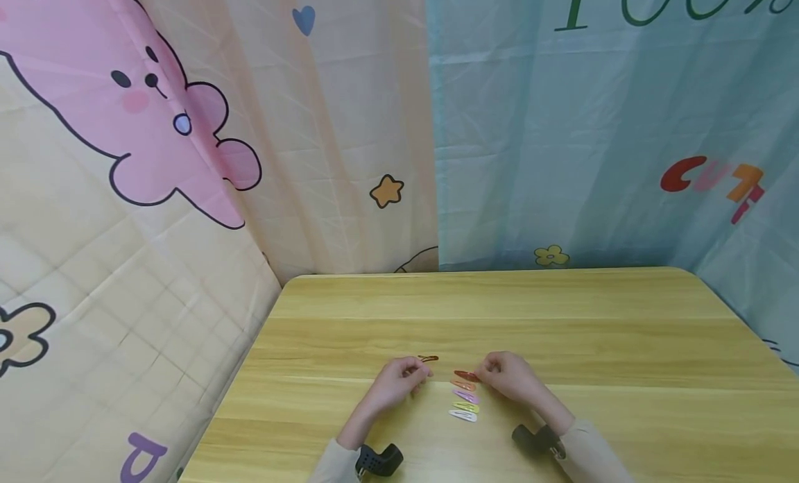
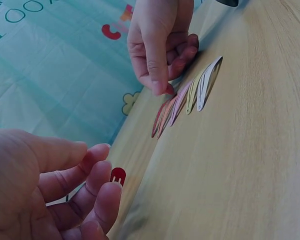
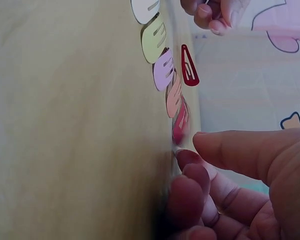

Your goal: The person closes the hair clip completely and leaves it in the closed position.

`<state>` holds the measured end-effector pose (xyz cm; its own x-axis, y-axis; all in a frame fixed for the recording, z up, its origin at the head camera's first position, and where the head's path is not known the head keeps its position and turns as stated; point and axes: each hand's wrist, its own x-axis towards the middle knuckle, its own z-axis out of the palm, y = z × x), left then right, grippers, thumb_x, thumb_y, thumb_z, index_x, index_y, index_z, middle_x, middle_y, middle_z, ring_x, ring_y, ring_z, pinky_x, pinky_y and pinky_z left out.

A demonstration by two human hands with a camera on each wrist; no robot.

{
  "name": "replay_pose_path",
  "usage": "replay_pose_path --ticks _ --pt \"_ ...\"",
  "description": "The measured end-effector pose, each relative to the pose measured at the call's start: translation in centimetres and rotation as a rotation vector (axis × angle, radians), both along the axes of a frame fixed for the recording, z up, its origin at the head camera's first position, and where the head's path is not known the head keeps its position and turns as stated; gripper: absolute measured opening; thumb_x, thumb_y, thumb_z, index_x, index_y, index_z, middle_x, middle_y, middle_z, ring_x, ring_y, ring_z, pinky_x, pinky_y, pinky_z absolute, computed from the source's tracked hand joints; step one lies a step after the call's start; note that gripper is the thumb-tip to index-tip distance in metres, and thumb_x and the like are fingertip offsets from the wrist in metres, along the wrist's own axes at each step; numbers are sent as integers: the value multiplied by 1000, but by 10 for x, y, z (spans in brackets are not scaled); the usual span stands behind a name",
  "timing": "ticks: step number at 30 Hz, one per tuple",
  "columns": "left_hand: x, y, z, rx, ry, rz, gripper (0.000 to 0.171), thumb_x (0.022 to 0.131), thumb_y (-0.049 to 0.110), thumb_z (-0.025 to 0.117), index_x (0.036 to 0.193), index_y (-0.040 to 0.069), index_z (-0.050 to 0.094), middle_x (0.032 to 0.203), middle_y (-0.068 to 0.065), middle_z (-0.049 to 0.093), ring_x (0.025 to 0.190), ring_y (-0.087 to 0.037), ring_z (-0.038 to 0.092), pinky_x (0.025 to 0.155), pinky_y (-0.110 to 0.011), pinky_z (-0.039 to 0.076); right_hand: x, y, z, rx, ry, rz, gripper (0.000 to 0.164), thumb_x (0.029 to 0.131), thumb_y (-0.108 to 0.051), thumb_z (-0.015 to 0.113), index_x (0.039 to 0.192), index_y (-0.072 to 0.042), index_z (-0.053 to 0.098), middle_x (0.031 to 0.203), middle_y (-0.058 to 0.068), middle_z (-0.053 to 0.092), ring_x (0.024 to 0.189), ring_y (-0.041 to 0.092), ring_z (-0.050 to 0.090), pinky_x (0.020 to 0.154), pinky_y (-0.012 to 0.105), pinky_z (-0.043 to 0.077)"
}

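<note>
Several snap hair clips lie in a column: a red clip (image 1: 465, 376) farthest off, then an orange clip (image 1: 463, 385), a lilac clip (image 1: 465, 396), a yellow clip (image 1: 466, 407) and a white clip (image 1: 463, 416). At the red clip's right end is my right hand (image 1: 508, 375), thumb and forefinger apart in the right wrist view. A second red clip (image 3: 189, 65) lies on the table away from the column, just beyond the fingertips of my left hand (image 1: 399, 382). That hand's fingers bend loosely, and the left wrist view shows nothing gripped between them.
The wooden table (image 1: 562, 316) extends around both hands. Behind it hangs a printed curtain (image 1: 524, 157), and another printed cloth (image 1: 125, 295) hangs along the left side. A black wrist camera (image 1: 379, 461) sits on the left wrist, another black camera (image 1: 533, 441) on the right.
</note>
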<state>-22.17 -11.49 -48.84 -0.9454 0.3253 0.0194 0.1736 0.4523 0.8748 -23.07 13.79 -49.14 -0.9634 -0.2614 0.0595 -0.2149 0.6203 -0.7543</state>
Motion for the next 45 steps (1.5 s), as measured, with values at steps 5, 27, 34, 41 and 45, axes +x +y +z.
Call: replay_pose_path --ticks 5,27,34,41,45 --pt "-1 -1 0 -25 14 14 18 96 20 57 94 7 69 74 -7 60 61 -16 54 49 -24 40 0 0 1 -5 4 5 19 86 -17 70 70 -11 60 60 -4 48 53 12 44 50 26 36" --pt "-14 -6 -22 -172 296 340 18 83 31 74 87 15 69 78 9 58 66 -7 50 60 -25 41 -1 0 -3 -42 -46 -20 12 88 -20 68 82 -11 64 57 -2 48 47 12 44 42 25 34" --pt "-14 -5 -26 -250 315 353 25 76 41 77 82 18 69 79 7 60 72 -9 53 61 -28 40 -1 0 -5 -58 -58 -8 11 89 -20 66 86 -10 64 56 -1 49 44 12 45 40 26 36" --pt "-16 -1 -28 -328 343 396 22 74 44 79 77 24 68 77 10 56 68 -7 50 57 -26 38 -2 1 -6 -58 -33 9 11 90 -20 66 86 -9 65 55 -3 48 44 11 44 39 26 35" --pt "-18 0 -28 -347 350 402 21 73 42 80 75 26 67 76 11 54 68 -6 49 57 -26 38 -2 0 -5 -56 -39 3 10 89 -19 66 86 -10 65 56 -2 48 44 11 44 39 26 35"
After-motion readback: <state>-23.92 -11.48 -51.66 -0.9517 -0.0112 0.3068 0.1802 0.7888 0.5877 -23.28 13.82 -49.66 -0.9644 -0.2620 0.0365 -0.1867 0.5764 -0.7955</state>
